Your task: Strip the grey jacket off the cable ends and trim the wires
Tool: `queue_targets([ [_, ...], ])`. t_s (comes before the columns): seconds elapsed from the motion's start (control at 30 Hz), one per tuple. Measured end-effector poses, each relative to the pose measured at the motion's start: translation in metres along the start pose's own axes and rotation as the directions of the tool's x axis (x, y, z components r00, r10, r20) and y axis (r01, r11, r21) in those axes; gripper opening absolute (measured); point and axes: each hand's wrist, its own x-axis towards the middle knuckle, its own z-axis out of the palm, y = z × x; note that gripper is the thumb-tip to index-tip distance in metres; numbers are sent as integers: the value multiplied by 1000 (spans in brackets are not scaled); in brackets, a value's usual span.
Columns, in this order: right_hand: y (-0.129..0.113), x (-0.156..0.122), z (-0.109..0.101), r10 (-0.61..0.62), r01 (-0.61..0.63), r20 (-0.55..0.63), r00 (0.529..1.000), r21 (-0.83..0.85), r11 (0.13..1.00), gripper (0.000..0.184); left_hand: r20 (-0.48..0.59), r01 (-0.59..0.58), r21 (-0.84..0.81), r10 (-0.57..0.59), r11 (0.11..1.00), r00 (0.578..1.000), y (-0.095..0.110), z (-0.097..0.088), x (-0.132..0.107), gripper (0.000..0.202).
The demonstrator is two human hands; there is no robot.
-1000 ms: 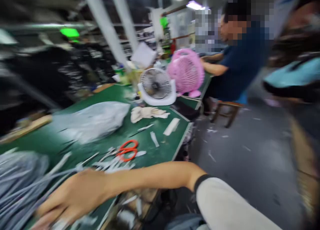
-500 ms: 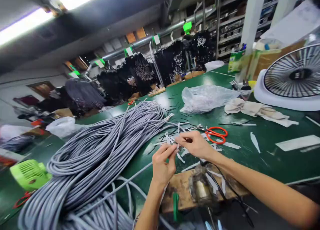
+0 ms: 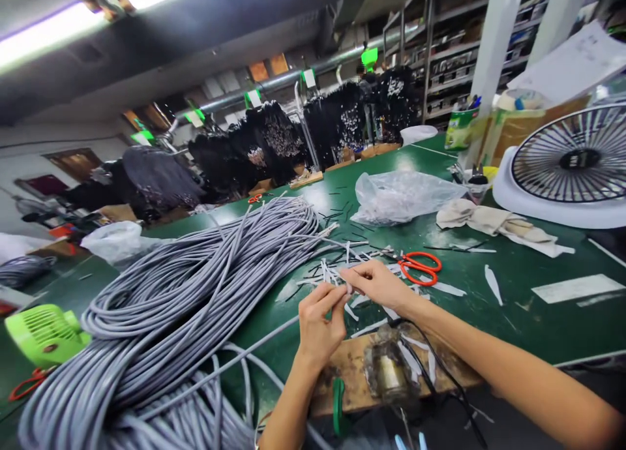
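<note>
My left hand (image 3: 320, 319) is closed in a pinch around a grey cable (image 3: 274, 334), which runs in from the lower left behind the fingers. Fingertips of my right hand (image 3: 379, 284) pinch at the cable's end, right beside the left fingertips; the small piece between them is too fine to make out. Under and behind both hands lie white strips and dark scraps (image 3: 327, 270). Red-handled scissors (image 3: 420, 269) rest just right of my right hand. A large coil of grey cable (image 3: 205, 274) fills the table to the left.
Below my hands a wooden board (image 3: 352, 372) carries a metal pot-like device (image 3: 391, 372) with black cords and a green clip (image 3: 338, 398). Farther back are a clear plastic bag (image 3: 403, 199), a beige cloth (image 3: 499, 223) and a fan (image 3: 577, 156). A green fan (image 3: 46, 334) stands at left.
The view has shifted slightly. Both hands stay together at the cable end, with the right fingertips a little lower against the left ones.
</note>
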Motion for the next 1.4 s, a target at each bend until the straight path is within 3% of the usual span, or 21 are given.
queue_targets([
  [0.1,-1,1,0,144,-154,102,984,100,983,50,-111,104,-36,-107,994,988,1,-2,-1,15],
  [0.17,-4,-1,0,136,-152,134,982,124,980,51,-171,187,-23,-188,982,967,1,-2,0,14],
  [0.23,-8,-4,-2,46,-52,79,996,63,997,50,-197,238,-11,-235,971,952,2,-2,2,15],
  [0.3,-11,-7,-4,-61,53,-78,995,-106,993,46,-204,245,-10,-242,969,948,2,-1,3,15],
  [0.4,-15,-10,-8,-224,123,-262,939,-353,927,26,-204,227,-3,-222,974,953,2,-1,3,14],
  [0.53,-14,-10,-9,-321,196,-213,923,-457,867,16,-182,120,75,-105,990,978,0,-2,1,15],
  [0.6,-11,-7,-10,-216,120,-209,954,-395,911,13,-120,15,107,-2,994,993,-2,-3,1,17],
  [0.67,-7,-3,-10,-1,-33,-163,987,-205,978,14,-51,-42,91,47,995,998,-2,-4,1,18],
  [0.73,-5,1,-9,186,-185,-75,980,17,983,15,-34,7,39,-6,999,999,-2,-5,1,17],
  [0.8,-5,1,-6,222,-216,-39,974,123,969,15,-89,149,-17,-150,989,985,-3,-3,2,15],
  [0.9,-7,-2,-3,6,-14,-124,992,-65,998,16,-105,321,-44,-323,946,940,-4,0,4,15],
  [0.97,-6,-3,-5,-144,93,-178,973,-266,959,15,30,321,-10,-320,947,947,-5,-1,5,17],
  [1.07,-1,0,-11,-143,42,-234,962,-389,920,16,218,251,20,-249,968,944,-8,-6,7,20],
  [1.1,0,1,-13,-114,7,-241,964,-405,914,17,213,263,14,-260,965,942,-9,-9,7,20],
  [1.17,0,1,-14,-98,2,-200,975,-432,902,16,103,353,-13,-350,935,931,-13,-13,7,21],
  [1.27,-6,-2,-12,-209,175,-34,977,-425,888,14,-54,454,-42,-456,890,888,-18,-15,7,23],
  [1.33,-9,-3,-12,-273,237,-32,962,-403,884,15,46,444,-16,-443,896,895,-19,-15,7,24],
  [1.4,-6,-1,-14,-255,176,-144,956,-415,893,16,259,424,-11,-407,905,876,-17,-19,6,27],
])
